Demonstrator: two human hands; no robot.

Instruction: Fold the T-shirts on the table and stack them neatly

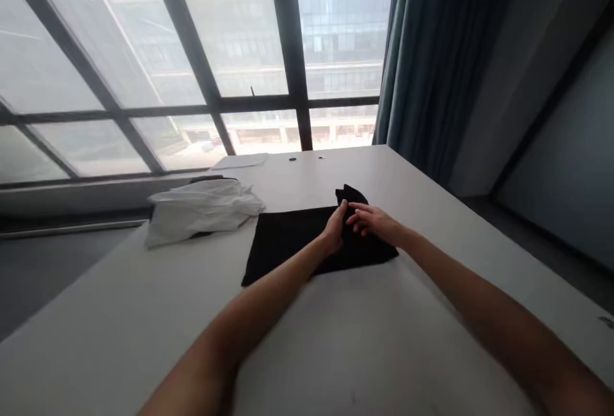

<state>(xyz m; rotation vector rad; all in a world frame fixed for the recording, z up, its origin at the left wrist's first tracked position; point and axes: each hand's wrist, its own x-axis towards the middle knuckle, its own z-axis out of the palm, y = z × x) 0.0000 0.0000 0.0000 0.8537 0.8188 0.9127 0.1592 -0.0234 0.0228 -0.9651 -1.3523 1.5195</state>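
Observation:
A black garment [288,240] lies folded flat on the white table [336,339], with a raised bunched part at its far right corner. My left hand [334,229] rests on the cloth near that corner, its fingers closed in a pinch on the black fabric. My right hand [374,221] lies just to the right of it on the same garment, fingers stretched out towards the left hand and touching the cloth.
A crumpled white garment [201,208] lies at the table's far left, over something dark. A sheet of paper [242,160] and two small dark objects [292,159] sit at the far edge by the window. A dark curtain [432,64] hangs at right.

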